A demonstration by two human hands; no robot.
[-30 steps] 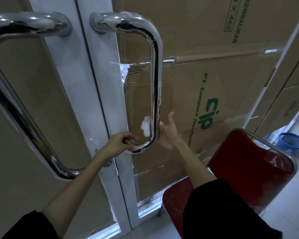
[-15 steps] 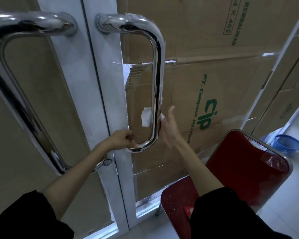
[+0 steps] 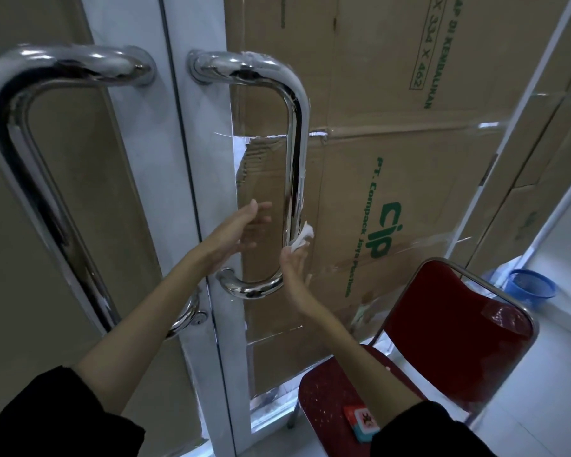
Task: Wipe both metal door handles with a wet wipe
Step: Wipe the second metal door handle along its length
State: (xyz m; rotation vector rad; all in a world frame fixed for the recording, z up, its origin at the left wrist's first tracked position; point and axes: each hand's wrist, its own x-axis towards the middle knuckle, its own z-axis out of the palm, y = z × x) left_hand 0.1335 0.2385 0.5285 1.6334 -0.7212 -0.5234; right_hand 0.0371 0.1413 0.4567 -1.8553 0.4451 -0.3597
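1. A pair of glass doors with white frames point(image 3: 192, 179) fills the view; flattened brown cardboard point(image 3: 393, 94) with green print stands behind the glass, and pale floor tiles show at lower right.
2. Far left, the left door handle point(image 3: 23, 179) is a thick, polished chrome tube bent into a long D-shape, its long axis running top to bottom and leaning slightly in the wide-angle view; both ends curve back into the frame.
3. The left hand point(image 3: 236, 232) is raised with its fingers spread and loosely extended, in the gap between the white frame and the right handle's bar, gripping nothing.
4. The right door handle point(image 3: 296, 153) is the same mirror-bright tube, a narrower D with its straight bar vertical, mounted at top and bottom on the right door's frame.
5. The wet wipe point(image 3: 302, 237), a small crumpled white wad, sits against the lower part of that bar on its right side.
6. The right hand point(image 3: 295, 263) reaches up from below, fingers pinched around the wipe and pressing it to the bar.
7. A red padded chair point(image 3: 459, 328) with a glossy seat and metal tube frame stands at lower right, a small red and white packet point(image 3: 360, 422) lying on its seat.
8. A blue plastic basket point(image 3: 531, 288) sits on the floor at far right.
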